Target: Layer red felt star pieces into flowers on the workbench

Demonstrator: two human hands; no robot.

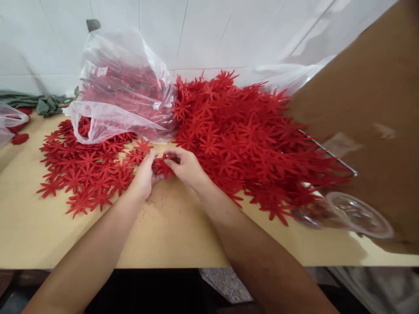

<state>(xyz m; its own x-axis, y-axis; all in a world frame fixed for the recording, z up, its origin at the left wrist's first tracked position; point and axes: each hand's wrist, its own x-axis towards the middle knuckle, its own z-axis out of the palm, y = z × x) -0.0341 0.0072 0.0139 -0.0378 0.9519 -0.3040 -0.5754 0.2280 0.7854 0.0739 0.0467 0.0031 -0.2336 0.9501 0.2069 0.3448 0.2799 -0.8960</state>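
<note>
A red petal-shaped fabric cutout [164, 166] is held low over the table between my hands. My right hand [185, 165] pinches its edge with thumb and forefinger. Around its other side my left hand [147, 174] is closed, some fingers under the cutout. Loose red cutouts [87, 163] of the same flower-like shape lie spread left of my hands. To the right rises a much larger heap of red cutouts [235, 135], many on narrow stalks or layered together. A clear plastic bag [124, 91] full of red cutouts stands behind my hands.
A brown board [366, 117] leans at the right beside a thin metal rod [330, 152]. A transparent plastic cup [360, 216] lies on its side near it. Green cloth [49, 104] and another plastic bag [8, 124] sit far left. A white wall [203, 35] backs the table [170, 231].
</note>
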